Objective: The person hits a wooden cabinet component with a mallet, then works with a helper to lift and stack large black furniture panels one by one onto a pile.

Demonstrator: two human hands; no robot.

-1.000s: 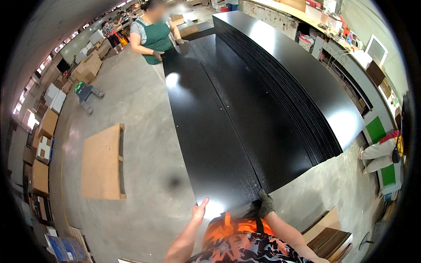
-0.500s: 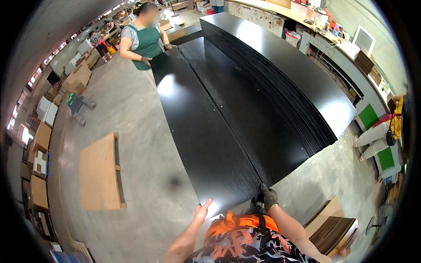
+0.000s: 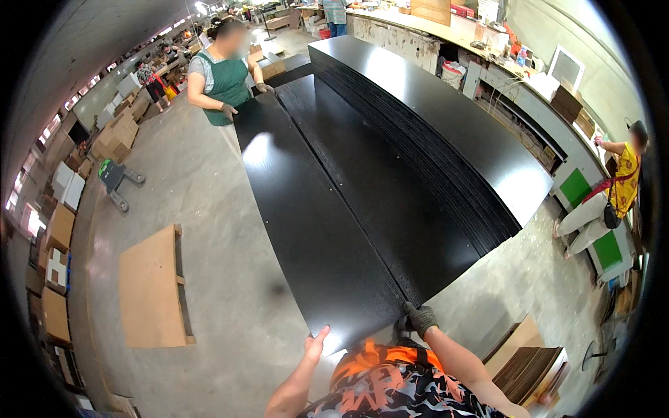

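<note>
1. Currently, in the head view, the bare left hand (image 3: 317,343) is pinching the near left corner of a long black panel (image 3: 303,216), thumb on top.
2. The gloved right hand (image 3: 422,320) is gripping that panel's near right corner.
3. Another black panel (image 3: 390,202) is lying just to its right.
4. At the far end, a co-worker (image 3: 224,83) is holding it too.

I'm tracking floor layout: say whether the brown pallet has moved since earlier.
No; the brown pallet shows no shift either way against the green-topped pallet jack.
</note>
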